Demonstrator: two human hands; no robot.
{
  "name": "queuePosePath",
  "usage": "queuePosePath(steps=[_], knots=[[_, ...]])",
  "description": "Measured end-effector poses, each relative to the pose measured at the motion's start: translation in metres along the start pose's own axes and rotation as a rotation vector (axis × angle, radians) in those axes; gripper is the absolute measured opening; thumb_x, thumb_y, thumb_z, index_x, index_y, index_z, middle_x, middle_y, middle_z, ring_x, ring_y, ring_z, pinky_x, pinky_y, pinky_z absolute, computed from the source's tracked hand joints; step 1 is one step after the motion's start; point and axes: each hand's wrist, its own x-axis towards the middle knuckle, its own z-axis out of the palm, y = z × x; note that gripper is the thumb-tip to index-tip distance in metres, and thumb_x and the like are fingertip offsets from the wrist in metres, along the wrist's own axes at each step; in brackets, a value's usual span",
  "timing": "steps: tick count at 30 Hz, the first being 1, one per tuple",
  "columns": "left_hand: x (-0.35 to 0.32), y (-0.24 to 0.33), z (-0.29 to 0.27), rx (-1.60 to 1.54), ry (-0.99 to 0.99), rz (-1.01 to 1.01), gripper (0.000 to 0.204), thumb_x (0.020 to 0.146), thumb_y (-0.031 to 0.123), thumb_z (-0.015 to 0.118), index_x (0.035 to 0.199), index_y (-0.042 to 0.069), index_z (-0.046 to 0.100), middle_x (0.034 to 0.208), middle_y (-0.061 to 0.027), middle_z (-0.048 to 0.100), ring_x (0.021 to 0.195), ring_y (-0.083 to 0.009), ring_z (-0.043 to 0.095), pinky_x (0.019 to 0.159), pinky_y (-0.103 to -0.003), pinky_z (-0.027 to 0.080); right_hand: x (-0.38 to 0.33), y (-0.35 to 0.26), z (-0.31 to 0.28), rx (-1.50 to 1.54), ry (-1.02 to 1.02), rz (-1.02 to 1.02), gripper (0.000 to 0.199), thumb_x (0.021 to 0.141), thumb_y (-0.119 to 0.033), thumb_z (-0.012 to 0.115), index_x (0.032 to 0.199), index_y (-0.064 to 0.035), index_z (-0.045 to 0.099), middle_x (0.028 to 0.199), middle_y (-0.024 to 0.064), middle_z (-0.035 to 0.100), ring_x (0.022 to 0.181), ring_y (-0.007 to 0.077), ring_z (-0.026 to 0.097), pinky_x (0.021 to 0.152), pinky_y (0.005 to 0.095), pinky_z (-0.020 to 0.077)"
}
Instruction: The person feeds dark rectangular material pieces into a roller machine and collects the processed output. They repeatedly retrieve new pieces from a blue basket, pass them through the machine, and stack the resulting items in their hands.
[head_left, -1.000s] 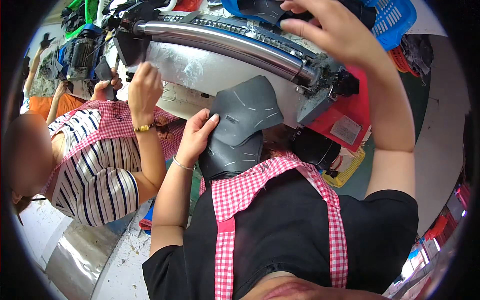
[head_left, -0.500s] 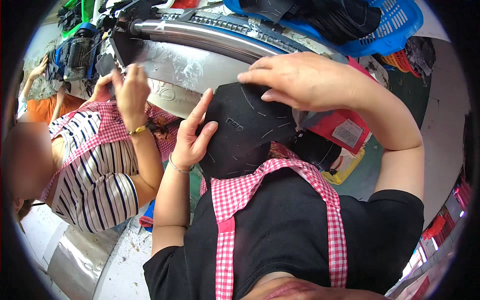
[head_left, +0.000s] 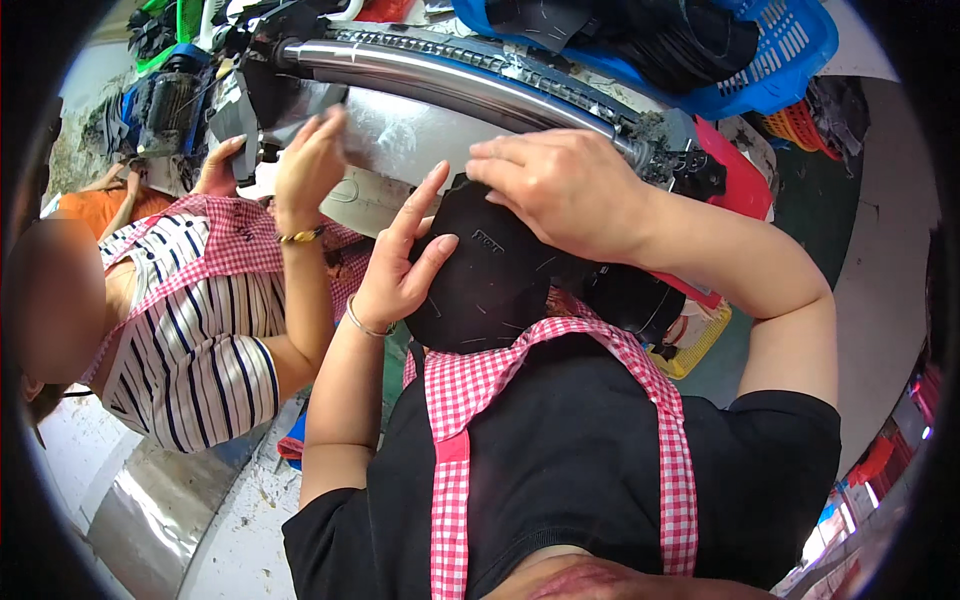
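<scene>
Against my chest is a stack of black cut pieces [head_left: 490,265], flat and rounded, with short white marks and a small raised mark on the top one. My left hand [head_left: 400,265] grips its left edge, thumb lying over the top face and fingers pointing up along the side. Over the far right edge arches my right hand [head_left: 570,190], fingers bent together on the top piece; its fingertips are partly hidden. How many pieces the stack holds I cannot tell.
Beyond my hands runs a shiny metal roller [head_left: 430,85] on a machine. A blue basket [head_left: 790,55] with black pieces stands far right, a red panel [head_left: 740,165] below it. At left a co-worker in a striped shirt [head_left: 190,350] handles dark pieces close to my left arm.
My right hand has shifted a little left and nearer over the stack. Fewer white marks show on the top face now. The co-worker's raised hand has moved right.
</scene>
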Motion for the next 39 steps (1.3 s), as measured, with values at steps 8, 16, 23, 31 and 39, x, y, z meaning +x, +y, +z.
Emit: queuePosePath(steps=[8,16,23,31,39], knots=[[-0.004,-0.026,-0.005,-0.121,-0.041,-0.321,0.030,0.102,0.021,0.057,0.104,-0.007,0.068,0.088,-0.0020,0.072,0.078,-0.0067,0.061,0.072,-0.024,0.051,0.047,0.017,-0.031,-0.345,0.061,-0.118,0.021,0.086,-0.020,0.063,0.101,-0.0076,0.070,0.094,0.0086,0.070,0.090,0.0232,0.070,0.072,0.0345,0.0570],[0.034,-0.035,-0.013,-0.306,0.028,-0.349,0.028,0.099,0.023,0.062,0.095,-0.004,0.069,0.087,-0.0020,0.071,0.080,-0.0071,0.062,0.075,-0.024,0.049,0.028,0.199,-0.007,0.121,-0.703,0.179,0.036,0.100,-0.030,0.054,0.123,-0.0052,0.063,0.114,0.0182,0.065,0.105,0.0303,0.062,0.093,0.0410,0.0490],[0.002,0.001,-0.016,-0.344,0.068,-0.193,0.036,0.094,0.010,0.064,0.128,-0.002,0.058,0.121,-0.0089,0.065,0.105,-0.0134,0.063,0.092,-0.028,0.049,0.018,0.181,-0.027,0.245,-0.134,0.187,0.039,0.082,-0.009,0.069,0.120,-0.0058,0.058,0.122,0.0158,0.061,0.116,0.0328,0.059,0.101,0.0382,0.0452],[0.063,-0.026,-0.006,0.253,0.275,-0.227,0.028,0.091,0.023,0.072,0.106,0.001,0.063,0.086,-0.0098,0.069,0.077,-0.0174,0.065,0.075,-0.030,0.051,0.040,0.201,-0.039,-0.394,-0.467,0.381,0.027,0.089,-0.008,0.059,0.115,-0.0092,0.065,0.120,0.0152,0.061,0.116,0.0316,0.058,0.102,0.0410,0.0459],[0.025,-0.033,-0.028,-0.082,0.075,-0.217,0.031,0.084,0.016,0.063,0.110,0.001,0.056,0.099,-0.0081,0.066,0.089,-0.0166,0.063,0.081,-0.033,0.049,-0.004,0.229,0.001,0.196,-0.416,0.376,0.037,0.093,-0.030,0.064,0.114,0.0001,0.059,0.099,0.0146,0.063,0.100,0.0252,0.060,0.092,0.0361,0.0463]])
